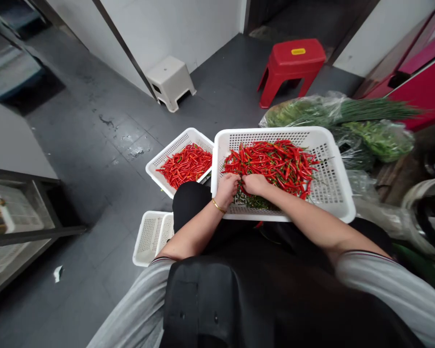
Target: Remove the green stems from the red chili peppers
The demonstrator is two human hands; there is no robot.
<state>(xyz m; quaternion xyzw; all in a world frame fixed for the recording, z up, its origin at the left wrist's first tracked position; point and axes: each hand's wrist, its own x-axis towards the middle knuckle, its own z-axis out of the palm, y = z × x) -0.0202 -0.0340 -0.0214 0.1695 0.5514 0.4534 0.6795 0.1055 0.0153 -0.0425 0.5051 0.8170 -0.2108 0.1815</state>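
A white perforated plastic basket [337, 203] rests across my lap. In it lies a heap of red chili peppers [275, 162] with green stems, and a patch of loose green stems [257, 202] lies along the near side. Both hands meet over the left part of the heap. My left hand [229, 189], with a gold bracelet at the wrist, has its fingers closed in a pinch. Close beside it, my right hand [255, 184] is closed too, fingertips towards the left. What the fingertips hold is too small and hidden to make out.
A second white basket [155, 166] of red chilies stands at the left. Below it is a smaller white basket [147, 237]. A white stool [168, 77] and a red stool [297, 60] stand ahead. Bagged greens [304, 112] lie at right. Wet patches mark the grey floor [105, 208].
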